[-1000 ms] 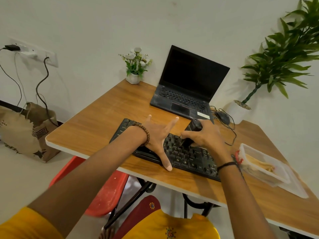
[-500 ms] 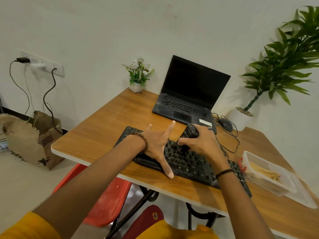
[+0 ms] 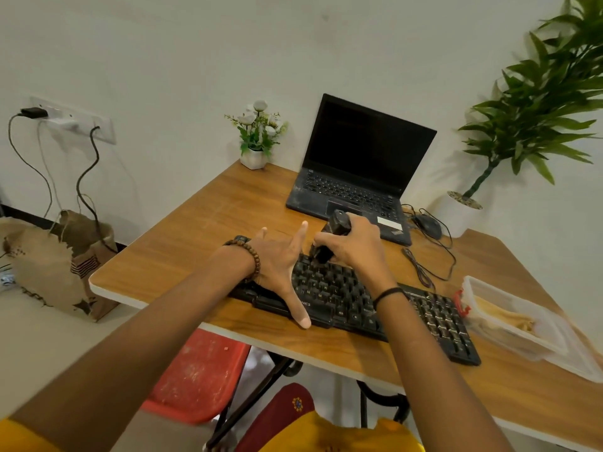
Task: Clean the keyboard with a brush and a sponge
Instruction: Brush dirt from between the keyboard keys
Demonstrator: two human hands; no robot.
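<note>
A black keyboard (image 3: pixel 385 305) lies slantwise near the front edge of the wooden table (image 3: pixel 195 243). My left hand (image 3: pixel 280 265) rests flat on the keyboard's left end, fingers spread, thumb reaching the front edge. My right hand (image 3: pixel 355 244) grips a black brush (image 3: pixel 332 233), its lower end pressed onto the upper key rows. A clear plastic box (image 3: pixel 509 318) at the right holds something yellowish that may be the sponge; I cannot tell for sure.
An open black laptop (image 3: pixel 355 171) stands behind the keyboard, a black mouse (image 3: pixel 427 225) and loose cable to its right. A small flower pot (image 3: pixel 254 158) sits at the back corner, a tall plant (image 3: pixel 535 125) at the right. Red chair (image 3: pixel 199 376) below the table.
My right hand has slid the brush slightly left and up along the keys. My left hand has stayed spread on the keyboard. The camera has tilted and come a little closer.
</note>
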